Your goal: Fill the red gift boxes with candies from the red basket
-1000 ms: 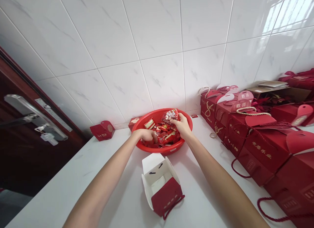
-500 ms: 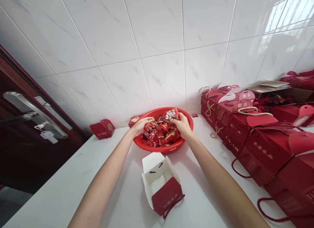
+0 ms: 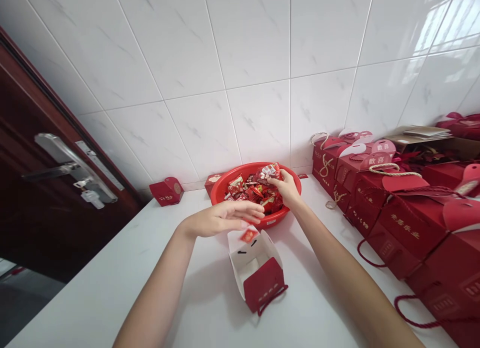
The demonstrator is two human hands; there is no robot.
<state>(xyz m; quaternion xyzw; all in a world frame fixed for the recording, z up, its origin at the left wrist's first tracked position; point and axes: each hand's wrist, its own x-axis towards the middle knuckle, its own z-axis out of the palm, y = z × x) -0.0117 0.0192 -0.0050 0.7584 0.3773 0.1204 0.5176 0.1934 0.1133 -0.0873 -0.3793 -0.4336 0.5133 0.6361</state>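
My left hand (image 3: 225, 218) is open above the back flap of a small red gift box (image 3: 264, 285), fingers stretched out. Just under its fingers, apart from them, a small blurred red packet (image 3: 248, 233) is in the air over the box's mouth. The box stands open on the table, showing its white inside, with a dark red cord at its front. My right hand (image 3: 287, 188) is closed on a red snack packet (image 3: 269, 172) at the right side of a red plastic basin (image 3: 221, 210). Many red wrapped sweets (image 3: 257, 190) fill that basin.
Stacked red gift boxes (image 3: 397, 228) with rope handles line the right side. A small red box (image 3: 167, 191) stands at the left by the wall, another behind the basin (image 3: 213, 183). A door with a metal handle (image 3: 75, 163) is at the left.
My left hand has come back from the basin to over the open box and opened, and a small red packet has dropped from it. My right hand still grips its packet at the basin.
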